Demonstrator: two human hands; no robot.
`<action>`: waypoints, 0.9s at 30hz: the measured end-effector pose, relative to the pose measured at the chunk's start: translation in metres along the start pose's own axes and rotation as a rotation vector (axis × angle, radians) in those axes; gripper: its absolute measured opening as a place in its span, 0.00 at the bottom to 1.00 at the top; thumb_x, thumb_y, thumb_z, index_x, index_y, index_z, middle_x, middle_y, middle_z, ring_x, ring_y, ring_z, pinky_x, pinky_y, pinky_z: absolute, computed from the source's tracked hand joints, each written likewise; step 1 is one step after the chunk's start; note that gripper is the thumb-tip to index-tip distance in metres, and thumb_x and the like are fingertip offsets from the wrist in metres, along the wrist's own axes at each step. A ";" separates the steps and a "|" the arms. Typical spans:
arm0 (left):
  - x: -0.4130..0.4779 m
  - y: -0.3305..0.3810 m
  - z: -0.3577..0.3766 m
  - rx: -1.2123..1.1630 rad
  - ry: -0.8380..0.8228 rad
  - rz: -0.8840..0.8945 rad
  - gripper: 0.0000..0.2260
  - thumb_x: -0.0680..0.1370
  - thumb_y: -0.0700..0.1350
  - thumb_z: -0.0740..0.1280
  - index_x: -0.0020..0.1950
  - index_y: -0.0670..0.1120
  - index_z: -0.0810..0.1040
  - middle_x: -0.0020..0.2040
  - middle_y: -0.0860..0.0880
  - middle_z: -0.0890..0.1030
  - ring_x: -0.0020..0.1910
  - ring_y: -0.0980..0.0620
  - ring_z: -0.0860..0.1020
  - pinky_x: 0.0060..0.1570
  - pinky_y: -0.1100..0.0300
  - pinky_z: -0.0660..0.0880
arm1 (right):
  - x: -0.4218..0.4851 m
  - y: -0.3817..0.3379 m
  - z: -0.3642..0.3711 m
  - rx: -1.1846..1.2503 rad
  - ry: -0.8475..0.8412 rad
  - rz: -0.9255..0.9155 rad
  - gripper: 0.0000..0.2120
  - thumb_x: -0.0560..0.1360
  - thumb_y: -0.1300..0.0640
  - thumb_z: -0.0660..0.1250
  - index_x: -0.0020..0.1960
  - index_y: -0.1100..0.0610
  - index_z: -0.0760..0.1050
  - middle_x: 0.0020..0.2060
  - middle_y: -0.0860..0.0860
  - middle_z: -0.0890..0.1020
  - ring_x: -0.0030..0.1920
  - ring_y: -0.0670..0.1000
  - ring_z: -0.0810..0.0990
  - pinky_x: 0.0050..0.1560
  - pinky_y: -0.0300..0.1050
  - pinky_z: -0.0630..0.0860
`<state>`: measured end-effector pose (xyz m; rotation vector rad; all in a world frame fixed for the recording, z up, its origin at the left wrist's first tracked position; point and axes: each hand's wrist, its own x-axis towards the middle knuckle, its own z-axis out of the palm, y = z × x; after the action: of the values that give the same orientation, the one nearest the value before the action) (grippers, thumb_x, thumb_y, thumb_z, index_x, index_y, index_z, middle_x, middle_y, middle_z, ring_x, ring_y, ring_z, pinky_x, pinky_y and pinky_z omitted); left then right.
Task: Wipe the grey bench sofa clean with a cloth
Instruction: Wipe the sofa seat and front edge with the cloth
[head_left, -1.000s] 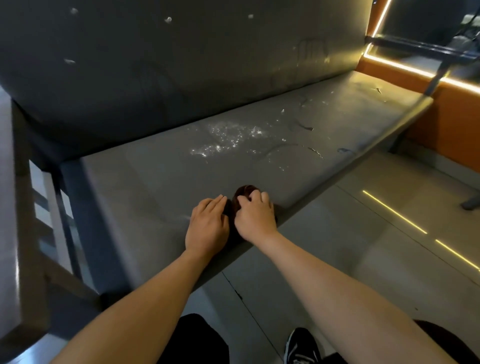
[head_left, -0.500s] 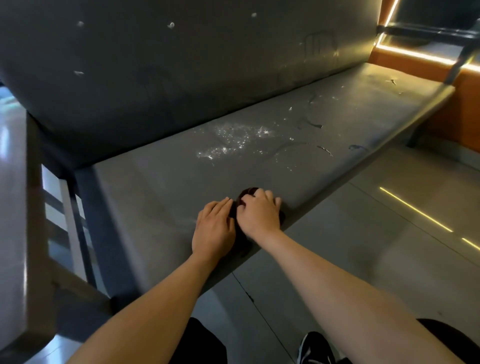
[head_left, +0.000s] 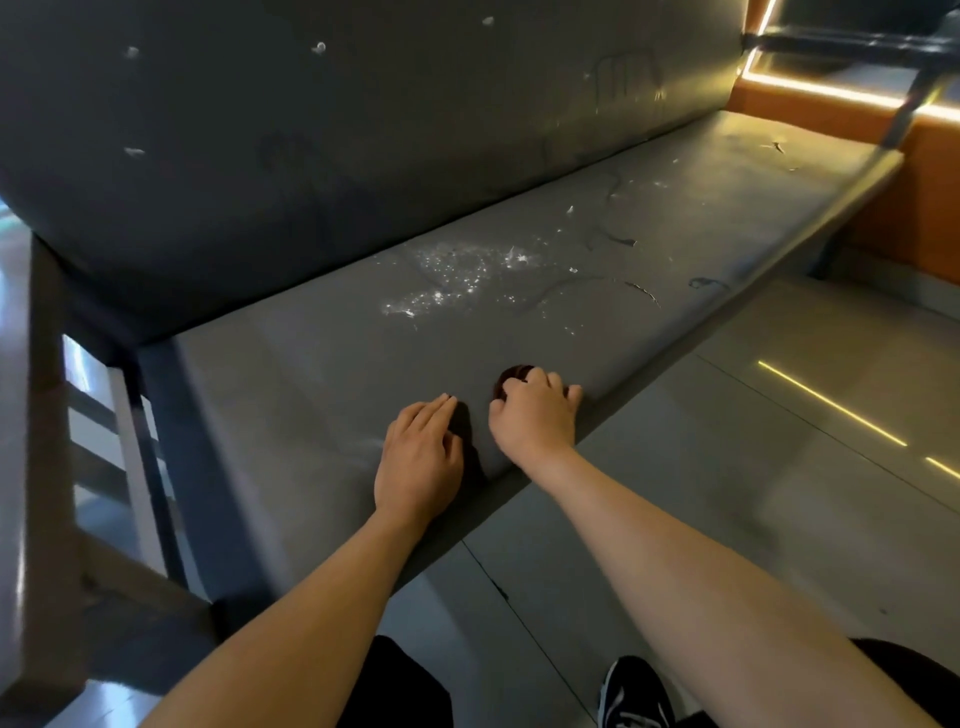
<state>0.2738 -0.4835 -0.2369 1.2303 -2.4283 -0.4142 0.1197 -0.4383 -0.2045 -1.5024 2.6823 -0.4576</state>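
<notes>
The grey bench sofa (head_left: 322, 384) runs from lower left to upper right, its seat marked by a patch of glinting wet specks (head_left: 457, 280) and dark smears (head_left: 613, 234) in the middle. Near the seat's front edge my right hand (head_left: 535, 421) grips a small dark brown cloth (head_left: 514, 375); only a bit of it shows past the fingers. My left hand (head_left: 418, 454) rests flat on the seat just left of it, fingers straight, holding nothing.
The tall grey backrest (head_left: 363, 130) carries a few pale spots. An orange wall with a lit strip (head_left: 831, 104) closes the far right end. Tiled floor (head_left: 779, 441) with yellow light lines lies to the right. A railing (head_left: 31, 467) stands at left. My shoe (head_left: 631, 691) is below.
The two hands, side by side before, have parted: the right hand has moved slightly right with the cloth. The view has shifted a little.
</notes>
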 end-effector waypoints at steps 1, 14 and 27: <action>0.001 -0.001 0.001 0.004 -0.003 0.002 0.22 0.83 0.46 0.61 0.78 0.48 0.68 0.76 0.50 0.71 0.75 0.49 0.64 0.76 0.52 0.60 | -0.003 -0.005 0.001 0.017 -0.003 -0.019 0.16 0.81 0.48 0.56 0.57 0.53 0.80 0.58 0.54 0.78 0.60 0.56 0.73 0.63 0.57 0.64; -0.001 0.000 0.001 0.064 0.005 0.016 0.22 0.82 0.47 0.61 0.77 0.49 0.69 0.74 0.50 0.72 0.73 0.49 0.67 0.73 0.51 0.64 | -0.004 0.010 0.005 -0.021 -0.033 0.001 0.18 0.83 0.51 0.56 0.71 0.49 0.70 0.67 0.56 0.69 0.68 0.60 0.64 0.68 0.61 0.62; -0.011 0.012 0.003 0.200 -0.061 0.271 0.21 0.84 0.52 0.59 0.77 0.53 0.68 0.74 0.53 0.73 0.72 0.49 0.69 0.72 0.52 0.62 | -0.044 0.052 0.013 -0.024 0.061 -0.074 0.26 0.79 0.58 0.61 0.76 0.46 0.64 0.69 0.56 0.67 0.69 0.62 0.63 0.67 0.58 0.62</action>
<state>0.2698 -0.4672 -0.2370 0.9534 -2.6933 -0.1353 0.1020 -0.3792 -0.2360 -1.6246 2.6949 -0.4840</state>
